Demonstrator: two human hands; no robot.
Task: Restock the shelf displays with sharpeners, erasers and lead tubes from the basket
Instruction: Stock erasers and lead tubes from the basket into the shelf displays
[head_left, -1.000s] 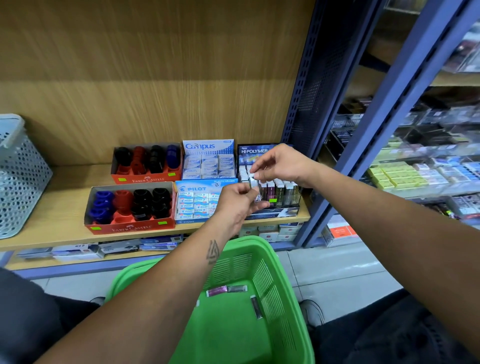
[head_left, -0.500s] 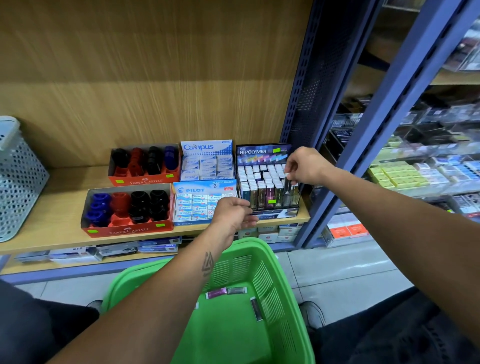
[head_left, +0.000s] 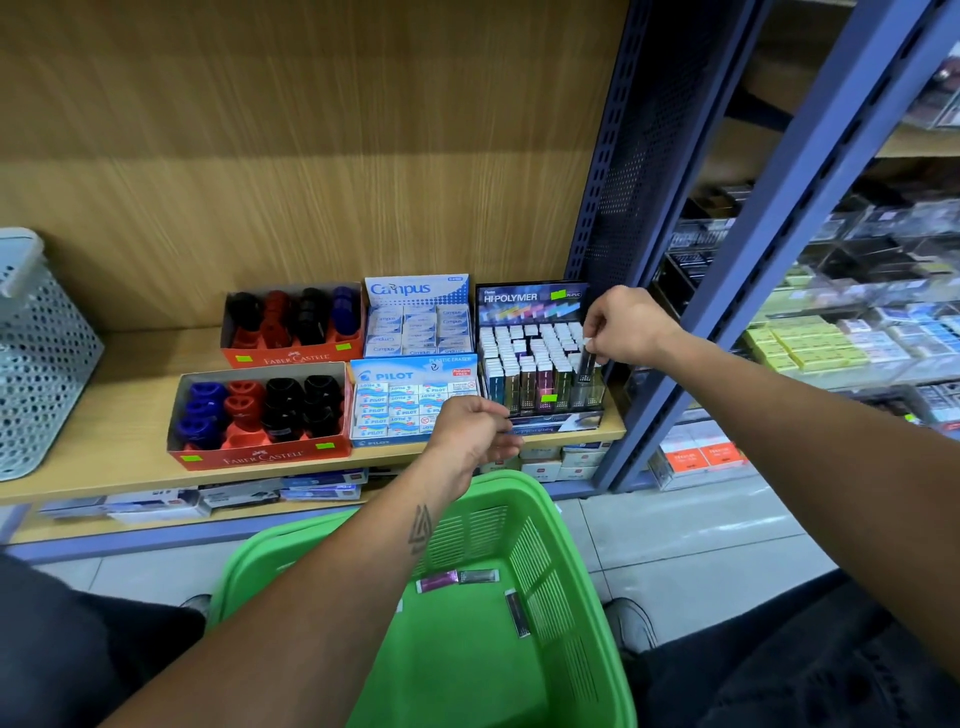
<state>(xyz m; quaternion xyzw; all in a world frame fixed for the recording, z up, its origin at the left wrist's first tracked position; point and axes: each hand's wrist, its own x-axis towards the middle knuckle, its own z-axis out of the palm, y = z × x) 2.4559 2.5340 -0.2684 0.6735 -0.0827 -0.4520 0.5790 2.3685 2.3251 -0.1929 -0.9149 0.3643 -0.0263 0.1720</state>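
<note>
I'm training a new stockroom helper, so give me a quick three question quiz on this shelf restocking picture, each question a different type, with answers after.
1. True or false: the right hand pinches a lead tube over the Hi-Polymer display.
2. Multiple choice: which box stands directly behind the Pilot eraser box? A) Campus eraser box B) grey perforated basket C) green basket
3. Fill in: the loose lead tubes left to shelve lie in the ____ basket.

Key
1. True.
2. A, the Campus eraser box.
3. Green; the green basket holds a few tubes, below the left hand.
</note>
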